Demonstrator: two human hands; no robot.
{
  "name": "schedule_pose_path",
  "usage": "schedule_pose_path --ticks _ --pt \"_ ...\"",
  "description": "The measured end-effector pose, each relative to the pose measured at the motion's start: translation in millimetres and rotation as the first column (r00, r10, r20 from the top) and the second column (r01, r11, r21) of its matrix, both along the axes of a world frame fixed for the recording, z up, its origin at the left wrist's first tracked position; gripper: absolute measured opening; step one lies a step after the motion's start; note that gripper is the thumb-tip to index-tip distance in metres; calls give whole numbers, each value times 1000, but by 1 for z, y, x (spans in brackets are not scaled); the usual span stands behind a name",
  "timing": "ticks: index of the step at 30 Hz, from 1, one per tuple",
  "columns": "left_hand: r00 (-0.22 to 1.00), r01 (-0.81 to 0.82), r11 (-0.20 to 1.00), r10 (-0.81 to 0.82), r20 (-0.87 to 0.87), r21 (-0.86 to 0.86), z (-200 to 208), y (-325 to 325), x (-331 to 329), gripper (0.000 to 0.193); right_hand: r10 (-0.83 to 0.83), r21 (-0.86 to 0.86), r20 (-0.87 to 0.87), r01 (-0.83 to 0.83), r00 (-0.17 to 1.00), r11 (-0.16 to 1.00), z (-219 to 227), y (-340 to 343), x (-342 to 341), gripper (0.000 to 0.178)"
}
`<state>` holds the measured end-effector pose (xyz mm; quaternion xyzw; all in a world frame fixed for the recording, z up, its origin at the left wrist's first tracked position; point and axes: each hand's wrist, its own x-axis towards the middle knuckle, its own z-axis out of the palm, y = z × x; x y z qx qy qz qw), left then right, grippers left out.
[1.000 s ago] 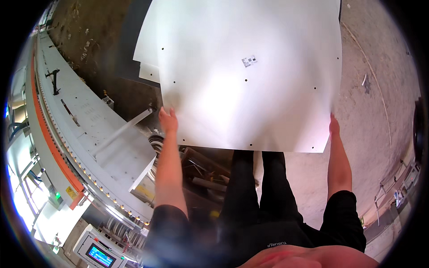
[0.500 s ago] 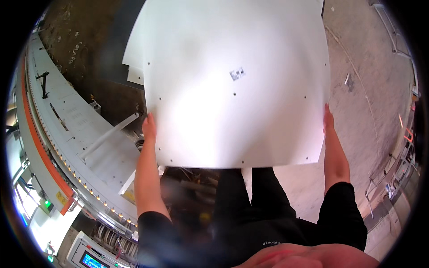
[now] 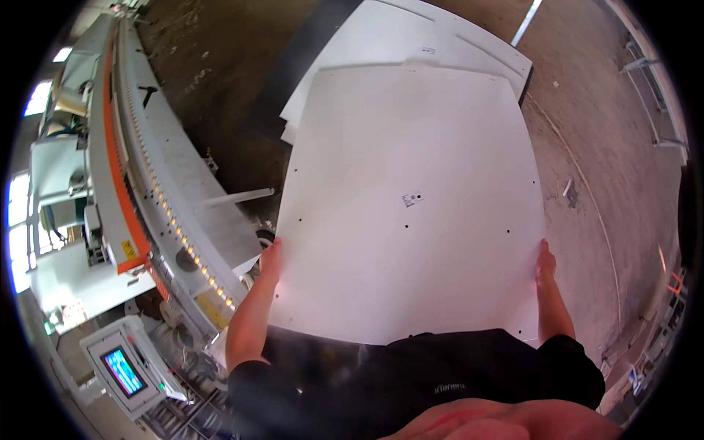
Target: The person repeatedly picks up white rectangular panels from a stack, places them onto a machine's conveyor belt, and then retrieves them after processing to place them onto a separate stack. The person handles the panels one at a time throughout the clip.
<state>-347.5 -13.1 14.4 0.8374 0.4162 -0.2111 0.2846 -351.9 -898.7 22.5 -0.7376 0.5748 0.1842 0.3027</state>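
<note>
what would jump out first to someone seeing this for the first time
A big white panel fills the middle of the view, gripped at its side edges by the left hand and the right hand. Beyond it, more white panels lie stacked on the floor. Along the left runs a long white machine with an orange stripe, and a small lit screen sits at lower left.

- A dusty concrete floor is seen below, brown on the left and paler on the right.
- A stack of white panels is laid flat on the floor, partly hidden by the held panel.
- A small label is seen on the top panel of the stack.
- Small debris is scattered on the floor at the right.
- A long machine is stood on the floor at the left.
</note>
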Motion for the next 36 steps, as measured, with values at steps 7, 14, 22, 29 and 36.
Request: schedule_pose_path --ticks 7,14,22,29,36 --pt "999 32 983 -39 36 181 116 -36 -20 73 77 113 241 -107 967 988 0 2 -1 79" --pt "978 -207 939 198 62 275 196 -33 -128 70 253 199 326 -328 911 923 21 49 38 74" --pt "827 -550 814 502 252 184 242 -31 -290 59 334 259 425 -466 842 846 -2 97 63 65" --pt "630 -728 683 699 338 -54 220 -27 -461 52 160 497 702 -639 694 588 18 161 38 61" --pt "617 -776 624 722 313 88 177 -47 -593 52 341 382 608 -641 717 666 55 242 13 70"
